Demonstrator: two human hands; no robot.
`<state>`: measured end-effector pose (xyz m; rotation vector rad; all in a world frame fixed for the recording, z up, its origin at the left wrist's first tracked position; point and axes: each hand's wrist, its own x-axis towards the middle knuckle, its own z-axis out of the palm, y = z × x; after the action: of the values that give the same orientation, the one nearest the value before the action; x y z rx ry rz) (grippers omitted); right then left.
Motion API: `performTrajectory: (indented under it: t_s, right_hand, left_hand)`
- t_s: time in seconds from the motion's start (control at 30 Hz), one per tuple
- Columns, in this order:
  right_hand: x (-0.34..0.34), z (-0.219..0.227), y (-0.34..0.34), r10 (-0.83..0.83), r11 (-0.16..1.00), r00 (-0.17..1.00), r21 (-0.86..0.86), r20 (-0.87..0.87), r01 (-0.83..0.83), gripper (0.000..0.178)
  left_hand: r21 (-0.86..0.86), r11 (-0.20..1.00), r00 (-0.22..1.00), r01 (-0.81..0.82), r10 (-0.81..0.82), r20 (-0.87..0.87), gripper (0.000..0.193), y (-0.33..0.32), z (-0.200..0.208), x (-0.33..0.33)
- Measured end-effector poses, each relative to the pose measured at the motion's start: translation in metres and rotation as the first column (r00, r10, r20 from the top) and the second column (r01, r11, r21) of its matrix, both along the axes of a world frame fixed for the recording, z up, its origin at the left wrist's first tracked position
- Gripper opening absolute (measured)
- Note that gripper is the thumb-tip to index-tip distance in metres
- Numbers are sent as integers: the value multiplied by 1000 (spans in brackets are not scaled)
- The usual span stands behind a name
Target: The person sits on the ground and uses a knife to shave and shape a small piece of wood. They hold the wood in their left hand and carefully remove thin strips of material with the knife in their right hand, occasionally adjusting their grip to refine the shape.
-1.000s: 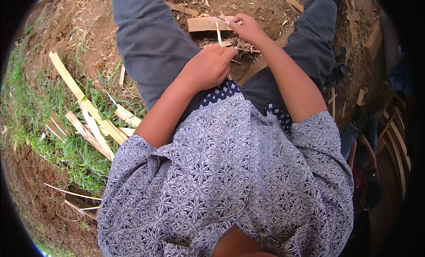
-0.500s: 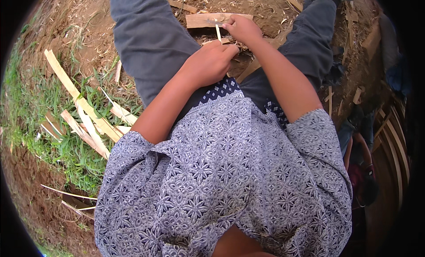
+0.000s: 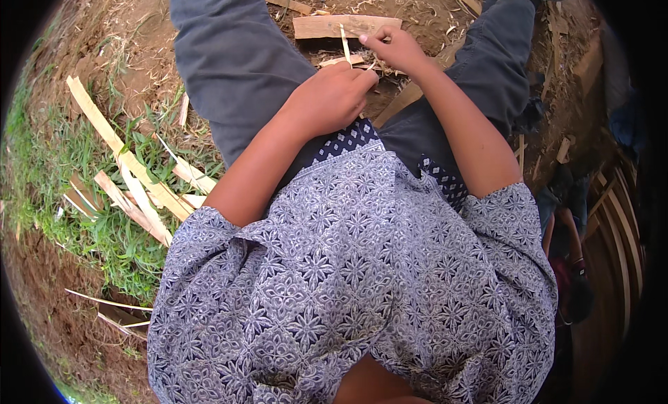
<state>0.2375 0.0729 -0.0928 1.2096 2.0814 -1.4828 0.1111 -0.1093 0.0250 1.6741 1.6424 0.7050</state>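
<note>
My left hand (image 3: 330, 98) is closed around a thin, pale wooden strip (image 3: 344, 43), which sticks up past the fingers, away from me. Just right of the strip's upper end is my right hand (image 3: 395, 49), fingers curled and thumb toward the strip. What it grips is hidden in this view. Beyond both hands a flat wooden board (image 3: 316, 27) lies crosswise between my legs. A small light sliver (image 3: 372, 67) shows by the left thumb.
My outstretched legs (image 3: 226, 56) flank the work spot. Long split wood strips (image 3: 115, 141) lie on grass to the left. Brown soil (image 3: 424, 11) with shavings lies ahead. At the right, another person's arm (image 3: 575, 237) shows near long curved slats (image 3: 621, 226).
My right hand has shifted a little to the right, away from the strip. A greyish, blade-like shape seen across the strip's tip before no longer shows. The left hand stays nearly in place.
</note>
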Motion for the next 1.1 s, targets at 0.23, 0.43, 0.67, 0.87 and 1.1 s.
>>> performTrajectory:
  t_s: [0.23,0.43,0.67,0.87,1.1]
  right_hand:
    - [-21,-13,10,189,962,972,170,139,-212,50]
    - [-40,2,11,188,920,954,298,232,-254,48]
    - [-20,-38,17,-187,982,978,-14,97,189,53]
    - [-24,-18,8,270,910,959,348,-85,-225,53]
    - [-41,-10,16,286,914,944,250,163,-320,54]
  left_hand:
    - [0,999,999,40,-40,-27,22,-1,-8,3]
    - [-19,999,999,30,-31,-42,19,-2,-8,3]
    - [-9,999,997,52,-52,-54,17,-1,-6,2]
    - [-76,989,981,128,-138,-137,18,-1,-17,3]
    - [-22,994,982,103,-105,-157,17,-2,-18,5]
